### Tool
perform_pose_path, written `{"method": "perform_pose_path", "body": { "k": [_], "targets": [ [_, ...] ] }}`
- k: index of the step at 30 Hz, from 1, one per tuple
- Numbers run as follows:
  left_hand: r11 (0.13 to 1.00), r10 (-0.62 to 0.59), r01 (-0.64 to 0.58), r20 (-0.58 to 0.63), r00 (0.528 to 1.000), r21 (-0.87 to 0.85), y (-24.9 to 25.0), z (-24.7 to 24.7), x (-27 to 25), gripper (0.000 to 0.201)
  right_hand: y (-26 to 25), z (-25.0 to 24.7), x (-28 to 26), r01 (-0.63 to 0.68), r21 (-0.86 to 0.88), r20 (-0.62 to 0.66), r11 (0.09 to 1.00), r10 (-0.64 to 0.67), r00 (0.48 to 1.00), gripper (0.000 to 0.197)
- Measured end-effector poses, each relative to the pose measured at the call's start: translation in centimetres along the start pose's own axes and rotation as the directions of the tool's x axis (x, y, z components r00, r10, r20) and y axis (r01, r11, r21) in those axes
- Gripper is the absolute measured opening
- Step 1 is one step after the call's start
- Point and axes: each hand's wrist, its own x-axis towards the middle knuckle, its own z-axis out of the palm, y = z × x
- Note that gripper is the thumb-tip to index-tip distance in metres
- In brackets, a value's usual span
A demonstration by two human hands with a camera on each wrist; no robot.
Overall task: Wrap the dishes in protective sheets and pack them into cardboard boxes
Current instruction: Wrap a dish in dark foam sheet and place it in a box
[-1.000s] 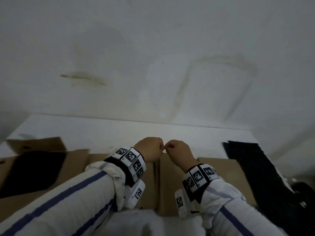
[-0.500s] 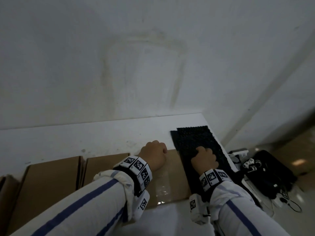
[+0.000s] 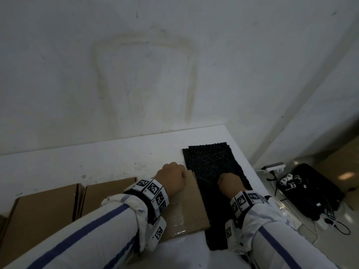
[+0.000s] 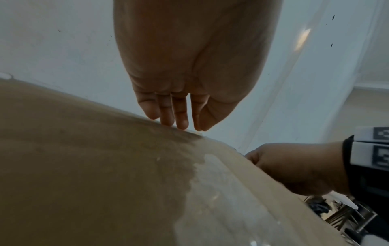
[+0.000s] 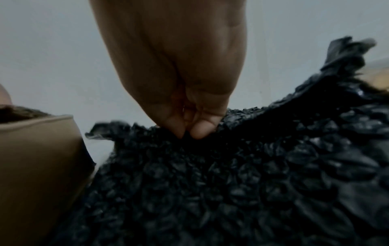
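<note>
Right hand (image 5: 185,93) pinches black bubble sheet (image 5: 231,183) beside cardboard box (image 3: 186,208).

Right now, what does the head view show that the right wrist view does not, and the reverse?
Only the head view shows the left hand resting on the taped brown cardboard box, two more brown boxes, the white table and floor cables. Only the right wrist view shows the fingertips pinching the sheet. Both show the right hand on the black bubble-textured sheet.
</note>
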Motion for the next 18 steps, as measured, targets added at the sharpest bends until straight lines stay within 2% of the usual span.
{"method": "perform_pose_path", "body": {
  "k": [4, 7, 10, 13, 14, 15, 17, 18],
  "targets": [
    [0.996, 0.023, -0.021, 0.030, 0.999, -0.082, 0.1, -0.8, -0.6, 0.034, -1.3, -2.7, -0.6, 0.029, 0.199, -0.143, 0.980, -0.001, 0.990, 0.022],
    [0.947, 0.057, -0.059, -0.017, 0.998, -0.316, 1.4, -2.2, -1.8, 0.053, -3.5, -6.1, -2.0, 0.117, 0.405, -0.213, 0.907, -0.031, 0.977, 0.023],
    [0.744, 0.093, -0.085, -0.024, 0.995, -0.663, 2.6, -3.9, -3.4, 0.068, -6.8, -8.7, -4.8, 0.227, 0.658, -0.190, 0.718, -0.132, 0.973, 0.017],
    [0.492, 0.053, -0.054, -0.032, 0.998, -0.869, 2.0, -5.5, -4.6, 0.069, -10.5, -9.6, -7.0, 0.269, 0.755, -0.156, 0.598, -0.235, 0.959, 0.006],
    [0.435, 0.027, -0.039, -0.030, 0.999, -0.900, 1.5, -5.9, -5.0, 0.069, -11.6, -9.5, -7.5, 0.282, 0.760, -0.163, 0.586, -0.248, 0.955, 0.009],
    [0.385, 0.004, -0.029, -0.030, 1.000, -0.923, 0.6, -6.4, -5.6, 0.072, -12.9, -9.3, -7.8, 0.300, 0.746, -0.177, 0.595, -0.257, 0.950, 0.021],
    [0.285, -0.027, -0.019, -0.028, 0.999, -0.958, -1.6, -7.3, -7.0, 0.086, -15.6, -8.7, -8.6, 0.331, 0.691, -0.187, 0.643, -0.283, 0.941, 0.040],
    [0.262, -0.041, -0.022, -0.034, 0.999, -0.965, -2.8, -7.8, -8.0, 0.087, -17.0, -8.3, -9.2, 0.337, 0.665, -0.172, 0.667, -0.303, 0.937, 0.044]
  ]
}}
